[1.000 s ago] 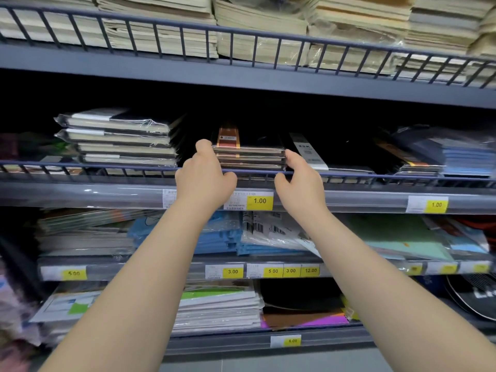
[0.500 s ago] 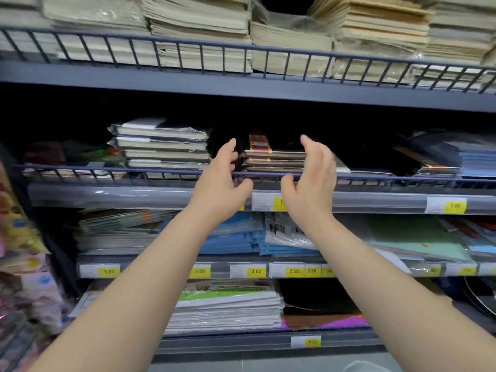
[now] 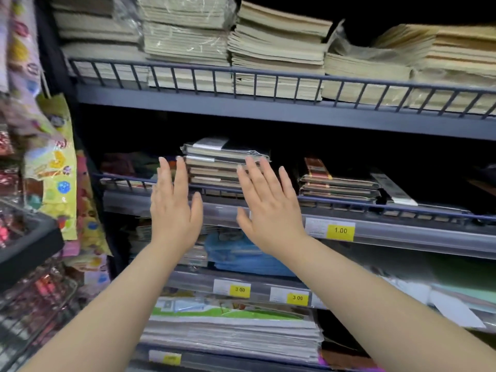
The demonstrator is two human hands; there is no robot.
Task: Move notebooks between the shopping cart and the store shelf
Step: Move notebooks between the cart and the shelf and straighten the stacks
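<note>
A stack of plastic-wrapped notebooks (image 3: pixel 218 164) lies on the middle shelf (image 3: pixel 402 232) behind a low wire rail. My left hand (image 3: pixel 174 208) and my right hand (image 3: pixel 271 208) are raised in front of that stack, fingers straight and spread, holding nothing. Both hands hover just short of the rail, one at each side of the stack. A lower, shorter stack of dark notebooks (image 3: pixel 338 187) with a brown-striped one on top lies to the right on the same shelf. The shopping cart's wire edge (image 3: pixel 29 312) shows at the lower left.
The top shelf (image 3: pixel 241 108) holds tall piles of cream paper pads. Below are blue folders (image 3: pixel 241 253), a thick pile of wrapped pads (image 3: pixel 230 331) and yellow price tags. Colourful sticker packs (image 3: pixel 53 167) hang at the left beside a dark tray.
My hands let go of the short dark stack and moved left, opening wide in front of the taller wrapped stack. The view swung left too, bringing the hanging packs and cart edge in.
</note>
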